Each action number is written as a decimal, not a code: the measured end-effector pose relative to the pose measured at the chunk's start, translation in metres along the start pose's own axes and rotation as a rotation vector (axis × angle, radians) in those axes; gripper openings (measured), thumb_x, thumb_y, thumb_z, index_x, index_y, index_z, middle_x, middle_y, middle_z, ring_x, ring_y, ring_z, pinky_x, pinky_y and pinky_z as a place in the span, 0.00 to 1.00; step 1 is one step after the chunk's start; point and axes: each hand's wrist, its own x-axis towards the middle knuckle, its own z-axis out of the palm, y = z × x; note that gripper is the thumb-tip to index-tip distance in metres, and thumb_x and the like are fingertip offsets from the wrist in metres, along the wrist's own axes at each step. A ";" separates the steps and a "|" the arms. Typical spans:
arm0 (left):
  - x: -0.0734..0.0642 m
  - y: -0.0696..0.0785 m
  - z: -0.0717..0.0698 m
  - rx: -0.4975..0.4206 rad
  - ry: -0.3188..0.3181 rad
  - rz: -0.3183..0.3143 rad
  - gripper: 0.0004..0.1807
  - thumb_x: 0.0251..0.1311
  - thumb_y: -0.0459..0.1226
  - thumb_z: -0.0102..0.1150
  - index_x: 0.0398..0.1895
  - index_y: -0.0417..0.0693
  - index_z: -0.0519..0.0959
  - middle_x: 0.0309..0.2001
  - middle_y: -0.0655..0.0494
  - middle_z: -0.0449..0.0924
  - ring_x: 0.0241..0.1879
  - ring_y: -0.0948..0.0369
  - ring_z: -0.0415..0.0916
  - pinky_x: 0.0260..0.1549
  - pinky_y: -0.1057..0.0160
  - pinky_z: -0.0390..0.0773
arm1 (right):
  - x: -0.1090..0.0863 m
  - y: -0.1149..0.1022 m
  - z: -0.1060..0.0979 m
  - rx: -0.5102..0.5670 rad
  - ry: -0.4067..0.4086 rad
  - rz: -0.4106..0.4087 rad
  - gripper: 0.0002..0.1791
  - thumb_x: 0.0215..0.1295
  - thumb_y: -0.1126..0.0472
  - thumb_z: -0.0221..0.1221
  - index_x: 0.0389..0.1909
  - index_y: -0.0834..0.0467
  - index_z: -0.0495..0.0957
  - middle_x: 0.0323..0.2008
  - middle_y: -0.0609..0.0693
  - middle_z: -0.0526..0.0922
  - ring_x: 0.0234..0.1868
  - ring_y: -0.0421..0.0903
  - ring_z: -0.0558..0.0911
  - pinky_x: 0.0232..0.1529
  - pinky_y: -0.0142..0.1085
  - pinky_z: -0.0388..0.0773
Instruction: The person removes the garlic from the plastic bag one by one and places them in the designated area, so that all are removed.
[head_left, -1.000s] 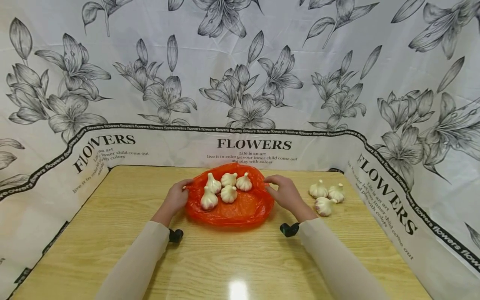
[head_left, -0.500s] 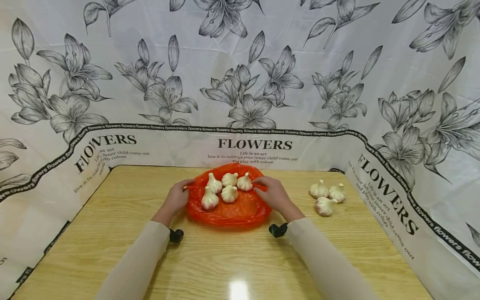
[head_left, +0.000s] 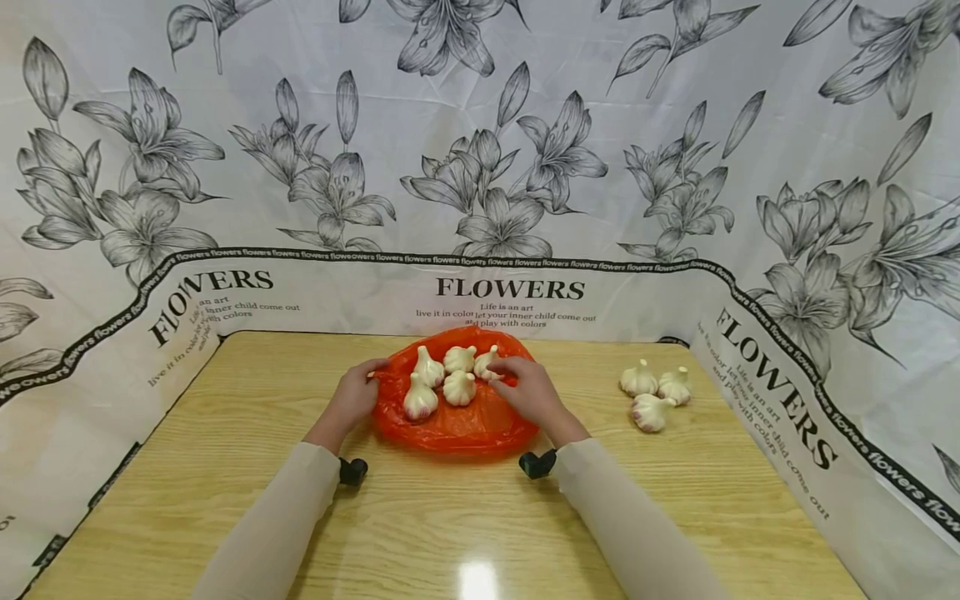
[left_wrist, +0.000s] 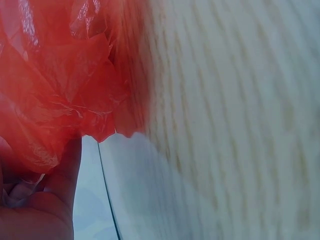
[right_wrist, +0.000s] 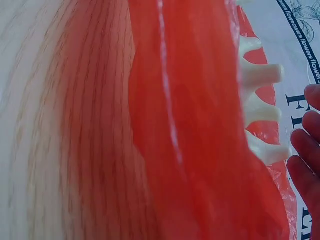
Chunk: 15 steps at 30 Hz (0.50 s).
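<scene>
A red plastic bag (head_left: 465,433) lies spread with its mouth up on the table, several garlic bulbs (head_left: 459,388) grouped inside toward its left and back. My left hand (head_left: 354,395) pinches the bag's left rim between thumb and fingers; in the left wrist view the crumpled film (left_wrist: 70,80) covers part of those fingers. Over the bag's right side reaches my right hand (head_left: 531,396), thumb and fingers apart, fingertips right at the rightmost bulb (head_left: 483,363) and partly covering it. From the right wrist, garlic stems (right_wrist: 262,75) poke above the bag's wall, close beside the loosely spread fingers (right_wrist: 307,167).
Three more garlic bulbs (head_left: 648,412) sit together on the wooden table (head_left: 420,533), right of the bag. A white flower-print cloth (head_left: 510,300) rises behind the table's back edge and along both sides.
My right hand has moved left from the bag's right rim, in over the bag to the rightmost bulb. My left hand stays on the left rim.
</scene>
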 end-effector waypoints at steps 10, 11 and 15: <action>-0.001 0.001 -0.002 -0.002 -0.018 -0.008 0.26 0.69 0.27 0.36 0.68 0.46 0.67 0.69 0.43 0.64 0.66 0.47 0.64 0.62 0.48 0.72 | 0.005 -0.008 0.016 0.085 -0.026 0.032 0.17 0.59 0.60 0.66 0.50 0.56 0.82 0.48 0.49 0.85 0.49 0.48 0.83 0.55 0.44 0.80; 0.000 0.000 -0.002 -0.001 -0.018 -0.005 0.26 0.69 0.27 0.36 0.68 0.46 0.67 0.69 0.43 0.64 0.66 0.47 0.64 0.62 0.48 0.72 | 0.006 -0.008 0.017 0.104 -0.033 0.037 0.18 0.59 0.61 0.66 0.51 0.57 0.81 0.48 0.50 0.85 0.50 0.49 0.83 0.54 0.44 0.80; 0.000 -0.001 -0.001 0.000 -0.016 -0.001 0.25 0.69 0.28 0.36 0.68 0.46 0.67 0.69 0.43 0.65 0.65 0.48 0.65 0.61 0.48 0.73 | 0.008 -0.010 0.023 0.158 -0.067 0.061 0.19 0.60 0.60 0.65 0.53 0.57 0.80 0.50 0.50 0.84 0.52 0.50 0.83 0.55 0.45 0.79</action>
